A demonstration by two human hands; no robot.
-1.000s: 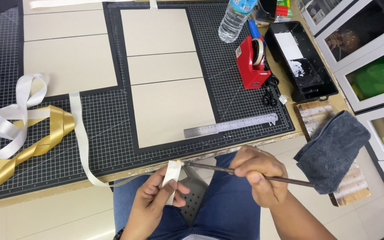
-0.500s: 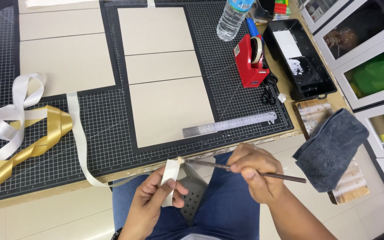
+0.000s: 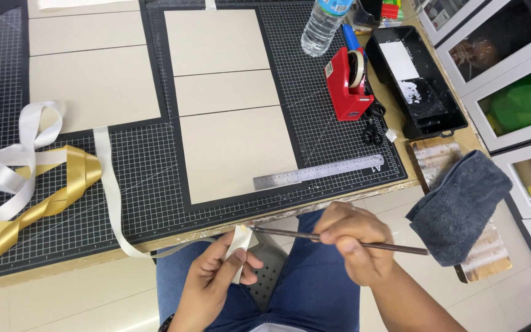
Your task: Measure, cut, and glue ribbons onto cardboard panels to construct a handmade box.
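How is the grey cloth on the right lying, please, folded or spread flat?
Folded: the cloth lies bunched, doubled over itself in thick layers.

Person, seen from above at the near edge of the scene: both hands bare, left hand (image 3: 213, 276) and right hand (image 3: 354, 240), no gloves and no rings visible on the fingers that show. Both forearms bare with no sleeves in view; a dark band, possibly a watch or bracelet, sits at the left wrist (image 3: 166, 321) near the bottom edge, too cut off to identify. Legs covered in blue denim trousers (image 3: 314, 295), with a small strip of pale grey garment (image 3: 278, 328) showing at the near centre edge.
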